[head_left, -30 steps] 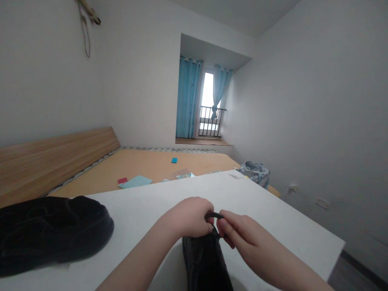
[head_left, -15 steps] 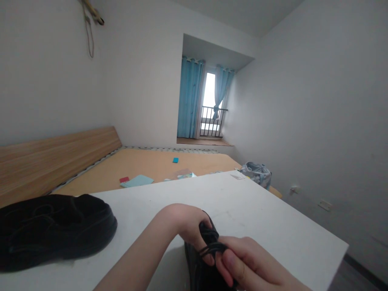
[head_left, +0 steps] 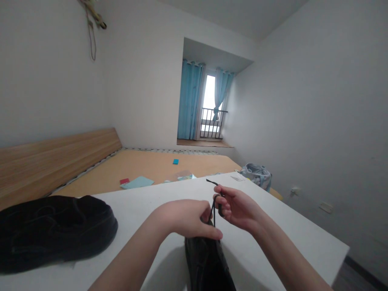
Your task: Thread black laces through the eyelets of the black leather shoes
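A black shoe stands on the white tabletop right in front of me, its near end cut off by the bottom of the view. My left hand is bent over the shoe's far part, its fingers curled round the black shoelace and its thumb lying across the shoe. Above and to the right, my right hand pinches the same shoelace, drawn up from the shoe. A loose lace end sticks out past its fingertips. Exactly how the lace runs inside my left fingers is hidden.
Another black shoe lies on the white table at the left. Beyond it is a tan bed with a light-blue sheet, a red piece and a small blue square. A patterned bag stands behind the table's right edge.
My right hand dipped close over the shoe, then rose away up and to the right, drawing the lace taut. My left hand has stayed at the shoe, with its thumb now stretched across it.
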Demonstrator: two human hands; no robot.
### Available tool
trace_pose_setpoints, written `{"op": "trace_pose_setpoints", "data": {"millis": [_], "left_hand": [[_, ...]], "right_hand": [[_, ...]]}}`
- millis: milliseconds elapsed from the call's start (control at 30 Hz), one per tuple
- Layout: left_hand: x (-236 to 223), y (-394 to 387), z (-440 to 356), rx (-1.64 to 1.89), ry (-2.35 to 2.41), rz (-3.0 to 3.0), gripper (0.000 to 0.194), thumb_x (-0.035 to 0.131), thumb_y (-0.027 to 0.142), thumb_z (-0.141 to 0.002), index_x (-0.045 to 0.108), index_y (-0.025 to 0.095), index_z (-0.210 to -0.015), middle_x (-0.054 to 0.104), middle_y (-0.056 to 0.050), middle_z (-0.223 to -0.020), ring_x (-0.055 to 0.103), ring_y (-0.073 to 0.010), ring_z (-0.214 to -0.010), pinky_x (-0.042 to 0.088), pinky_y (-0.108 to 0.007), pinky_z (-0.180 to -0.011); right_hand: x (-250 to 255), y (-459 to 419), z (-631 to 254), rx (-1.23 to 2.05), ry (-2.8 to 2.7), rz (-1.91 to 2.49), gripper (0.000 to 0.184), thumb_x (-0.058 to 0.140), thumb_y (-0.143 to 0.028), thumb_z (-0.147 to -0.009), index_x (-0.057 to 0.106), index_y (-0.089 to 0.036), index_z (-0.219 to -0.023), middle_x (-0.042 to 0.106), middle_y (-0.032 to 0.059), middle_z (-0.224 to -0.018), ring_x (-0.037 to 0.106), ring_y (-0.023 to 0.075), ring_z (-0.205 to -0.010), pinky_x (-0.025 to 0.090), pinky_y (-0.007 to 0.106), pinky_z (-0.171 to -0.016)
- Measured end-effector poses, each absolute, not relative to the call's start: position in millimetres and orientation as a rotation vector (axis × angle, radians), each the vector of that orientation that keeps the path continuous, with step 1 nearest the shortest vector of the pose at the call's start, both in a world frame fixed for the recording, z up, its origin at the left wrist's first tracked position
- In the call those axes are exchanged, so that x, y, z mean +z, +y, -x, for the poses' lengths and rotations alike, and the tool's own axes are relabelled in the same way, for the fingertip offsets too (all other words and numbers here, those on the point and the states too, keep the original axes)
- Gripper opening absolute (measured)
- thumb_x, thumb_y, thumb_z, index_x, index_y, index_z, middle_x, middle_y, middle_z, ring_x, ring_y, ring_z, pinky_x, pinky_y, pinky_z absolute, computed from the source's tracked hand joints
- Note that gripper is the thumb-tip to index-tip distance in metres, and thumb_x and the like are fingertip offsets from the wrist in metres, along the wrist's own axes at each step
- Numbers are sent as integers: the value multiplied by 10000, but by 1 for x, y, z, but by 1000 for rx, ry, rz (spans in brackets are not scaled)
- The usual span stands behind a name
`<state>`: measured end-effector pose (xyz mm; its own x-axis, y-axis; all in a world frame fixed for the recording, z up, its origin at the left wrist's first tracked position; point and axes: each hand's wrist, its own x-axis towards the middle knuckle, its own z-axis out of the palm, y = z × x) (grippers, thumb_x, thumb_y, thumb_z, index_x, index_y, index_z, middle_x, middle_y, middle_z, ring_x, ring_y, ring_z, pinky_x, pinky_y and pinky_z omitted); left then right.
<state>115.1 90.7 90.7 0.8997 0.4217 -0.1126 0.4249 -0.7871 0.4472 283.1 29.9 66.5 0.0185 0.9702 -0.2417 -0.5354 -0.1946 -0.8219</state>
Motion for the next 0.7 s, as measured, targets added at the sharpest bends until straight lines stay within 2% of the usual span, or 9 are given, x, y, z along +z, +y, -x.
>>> {"op": "trace_pose_setpoints", "data": {"millis": [133,267,400,533,700], "left_hand": [[101,81,-111,149,723,-2525,333,481,497,-769,645,212,-825,651,-4,-738,556,-162,-642,319,-242,-502],[99,75,-117,133,667,-2592,252,505,383,-760,702,226,-773,640,-7,-676,536,-161,-623,289,-252,-512],[87,81,-129,52,577,-2493,285,536,440,-729,687,225,-838,622,11,-707,518,-149,-618,311,-236,-515],[79,86,-138,58,600,-2357,387,461,519,-768,634,185,-856,595,-4,-755,505,-153,-642,333,-239,-524],[85,90,-134,168,574,-2279,392,396,518,-819,596,182,-788,600,-22,-869,518,-169,-764,382,-257,-648]], "right_hand": [[63,31,-288,1486,-646,1013,137,420,-252,-888,450,-198,-766,393,-73,-435,244,43,-333,148,103,-322],[63,29,-290,1448,-705,1081,125,440,-285,-861,427,-207,-763,458,-59,-441,236,39,-320,110,109,-314],[66,27,-292,1371,-821,1165,169,452,-344,-843,450,-198,-759,540,-23,-441,264,42,-305,140,132,-319],[69,23,-296,1215,-941,1241,172,501,-328,-818,519,-172,-747,590,19,-456,349,65,-308,173,163,-324],[65,22,-315,949,-913,1220,182,595,-317,-792,549,-162,-709,521,-47,-493,392,51,-382,207,161,-370]]}}
